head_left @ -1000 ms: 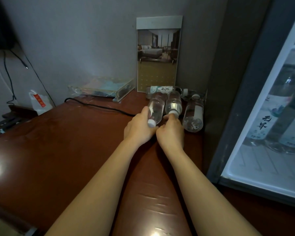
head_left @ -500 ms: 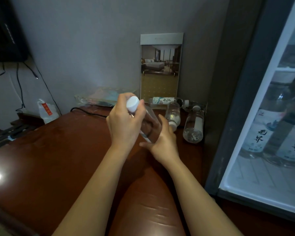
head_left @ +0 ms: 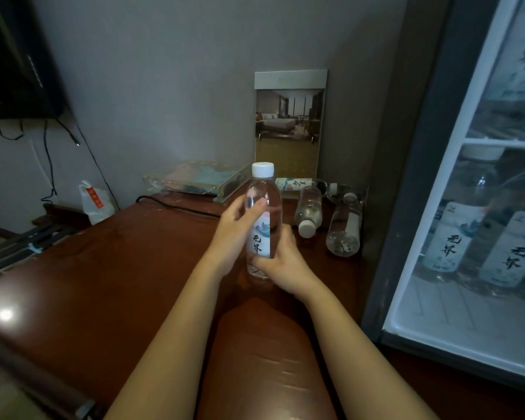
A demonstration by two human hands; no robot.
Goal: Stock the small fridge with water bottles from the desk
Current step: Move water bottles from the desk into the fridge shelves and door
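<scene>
A clear water bottle with a white cap and a white label stands upright above the brown desk. My left hand grips its side, fingers curled round the upper body. My right hand grips its lower part from the right. Behind them, three more bottles lie on the desk: one with its cap toward me, one next to the fridge side, one crosswise at the back. The small fridge stands at the right, with labelled bottles showing in it.
A framed room picture leans on the wall behind the bottles. A clear flat box sits at the desk's back, with a black cable in front of it. A white bag and a dark screen are at the left.
The bottle lay flat among the others, then my left hand lifted it by the cap end. Now it stands upright with both hands round it.
</scene>
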